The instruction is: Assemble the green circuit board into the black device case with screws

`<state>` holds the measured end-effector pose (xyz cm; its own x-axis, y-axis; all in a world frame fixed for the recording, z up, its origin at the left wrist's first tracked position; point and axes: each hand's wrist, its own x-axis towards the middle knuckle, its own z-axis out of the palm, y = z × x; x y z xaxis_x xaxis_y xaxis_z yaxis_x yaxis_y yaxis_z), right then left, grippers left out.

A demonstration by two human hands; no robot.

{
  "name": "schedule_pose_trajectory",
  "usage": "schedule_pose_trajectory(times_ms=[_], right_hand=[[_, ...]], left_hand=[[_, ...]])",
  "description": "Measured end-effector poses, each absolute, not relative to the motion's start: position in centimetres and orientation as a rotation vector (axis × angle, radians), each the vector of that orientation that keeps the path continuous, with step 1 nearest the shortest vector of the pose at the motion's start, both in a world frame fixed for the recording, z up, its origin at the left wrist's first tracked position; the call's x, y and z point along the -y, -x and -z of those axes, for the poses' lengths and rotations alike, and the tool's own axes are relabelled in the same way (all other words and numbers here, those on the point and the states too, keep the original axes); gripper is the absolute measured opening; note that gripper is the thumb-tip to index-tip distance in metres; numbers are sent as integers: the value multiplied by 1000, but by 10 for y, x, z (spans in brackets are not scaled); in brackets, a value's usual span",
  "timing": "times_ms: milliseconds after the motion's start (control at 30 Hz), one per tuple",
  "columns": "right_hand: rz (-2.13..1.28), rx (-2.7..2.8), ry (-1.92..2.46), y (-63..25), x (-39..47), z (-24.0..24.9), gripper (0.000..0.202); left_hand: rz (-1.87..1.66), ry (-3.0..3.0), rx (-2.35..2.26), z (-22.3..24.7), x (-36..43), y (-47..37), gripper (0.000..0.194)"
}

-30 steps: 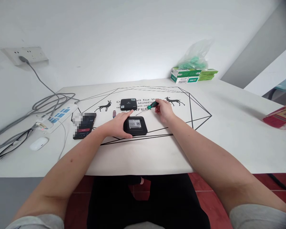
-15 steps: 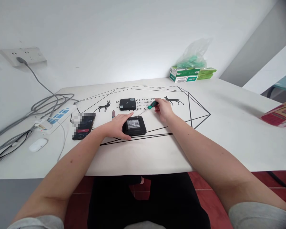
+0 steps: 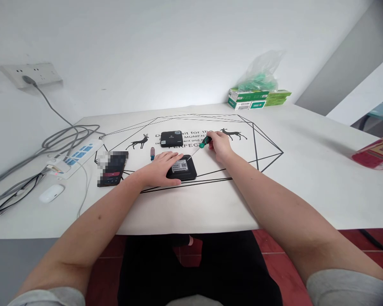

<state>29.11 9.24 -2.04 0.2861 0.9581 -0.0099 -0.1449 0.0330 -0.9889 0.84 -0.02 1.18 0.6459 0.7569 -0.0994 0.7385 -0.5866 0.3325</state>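
A flat black square set-top box (image 3: pixel 189 172) with a white label lies on the table. My left hand (image 3: pixel 161 168) grips its left side, thumb along the near edge and fingers over the far left part. In my right hand (image 3: pixel 219 146) is a screwdriver (image 3: pixel 204 142) with a green and black handle, held slanted. Its thin shaft points down to the left, and the tip meets the box near the label's upper right corner; whether it sits in a hole I cannot tell. Behind lies a second flat black box (image 3: pixel 171 139). A small screwdriver (image 3: pixel 152 154) rests beside my left hand.
A phone (image 3: pixel 113 168), a white earbud case (image 3: pixel 52 193), glasses (image 3: pixel 17 194) and a power strip (image 3: pixel 79 157) with coiled cables lie on the left. Green and white boxes (image 3: pixel 247 98) under a plastic bag stand by the wall. A red package (image 3: pixel 375 152) is at the right edge.
My left hand has shifted slightly right, further over the box. The screwdriver tip has moved a little right and nearer to me. The small screwdriver now shows more fully.
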Motion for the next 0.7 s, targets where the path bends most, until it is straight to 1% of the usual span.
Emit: schedule_pose_trajectory(times_ms=[433,600,700], right_hand=[[-1025,860,1233,-295,-96,21,29],[-1000,775,1251,-299,-100,21,23],[-985,745,1250,-299,-100,21,25]], left_hand=[[-22,-2542,-1205,-10,4,-19,96],[6,-2520,-1264,-13,2,-13,104],[-36,-2515,-1265,-13,0,-11,108]])
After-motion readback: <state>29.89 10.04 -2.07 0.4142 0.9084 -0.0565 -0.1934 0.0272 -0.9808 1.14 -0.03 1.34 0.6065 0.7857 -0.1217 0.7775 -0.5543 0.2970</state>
